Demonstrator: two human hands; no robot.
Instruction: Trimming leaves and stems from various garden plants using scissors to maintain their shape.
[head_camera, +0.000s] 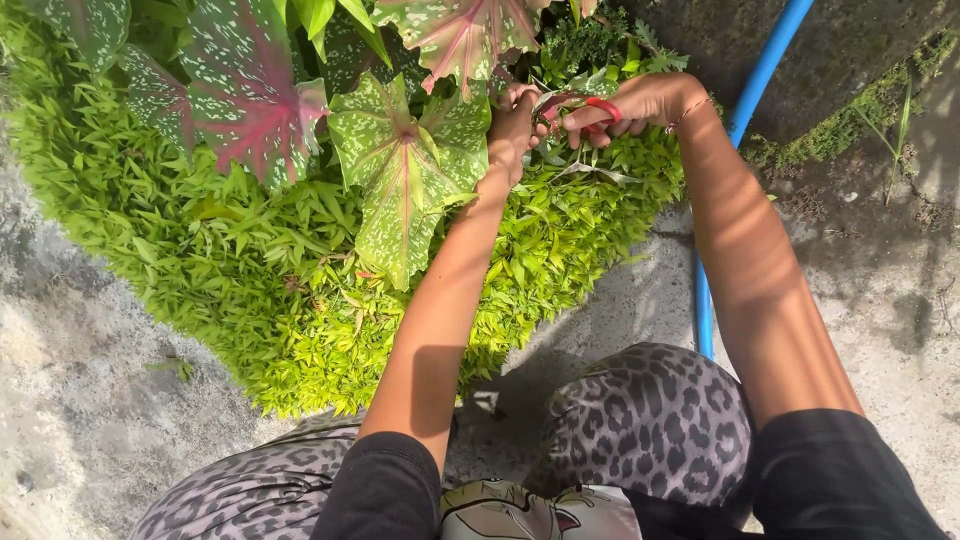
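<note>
Up near the top centre of the frame, the right hand (640, 100) is clenched around a pair of red-handled scissors (590, 108), its fingers (600, 128) threaded through and curled over the red loops; a thin bracelet (688, 112) sits on that wrist. Just to the left of it and touching it, the left hand (512, 128) is closed on plant material at the base of the large leaves, though exactly which stem it pinches is hidden by the fingers and foliage. The scissor blades point left toward the left hand and are mostly lost among the leaves, so I cannot tell whether they are apart or together. Both hands work at the upper edge of a dense mound of small bright-green leaves (300, 300) that fills the left and middle of the frame. Rising out of that mound are broad caladium leaves (400, 170), green with white speckles and pink-red veins, spread across the upper left and upper centre. A blue hose (758, 75) runs down from the upper right, passes behind the right forearm and shows again beside the knee. Grey concrete ground (80, 420) lies at lower left and right. At the bottom of the frame are the person's knees in leopard-print trousers (650, 420) and black sleeves (385, 485).
</note>
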